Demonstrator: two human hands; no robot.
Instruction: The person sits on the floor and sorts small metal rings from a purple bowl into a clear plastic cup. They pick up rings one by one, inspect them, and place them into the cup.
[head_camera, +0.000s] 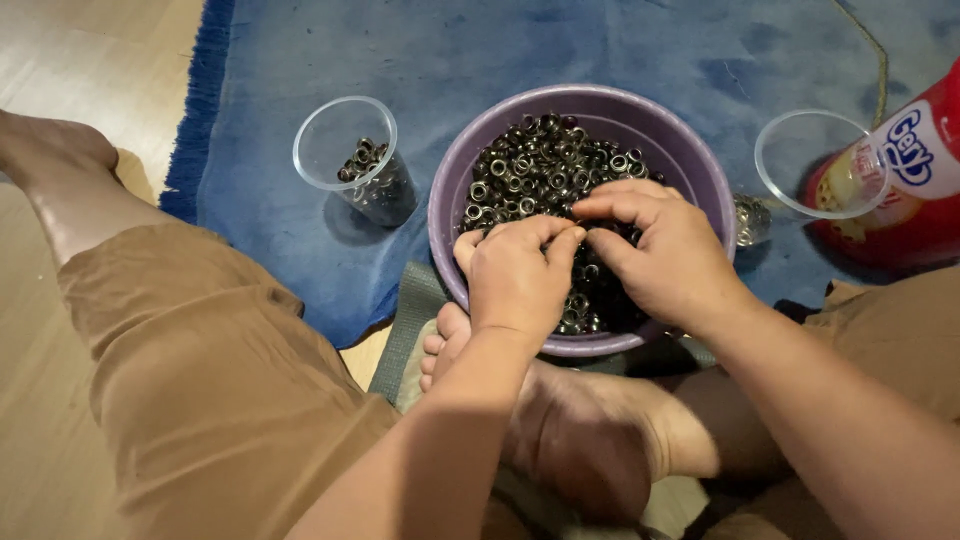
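Both hands cover the near part of the purple bowl (690, 160), so the small metal eyelets (535, 165) beneath them are hidden, and whether any ring sits between the fingertips cannot be made out. The left hand (515, 275) is curled with fingers bent down into the pile; the right hand (655, 250) is pinched, fingertips drawn together just beside the left. The round bowl stands upright on a blue rug (560, 50), mouth up, with no long axis. A clear cup (350, 150) holding a few eyelets stands left; another clear cup (815, 165) right, before a red canister (905, 190) cut off by the edge.
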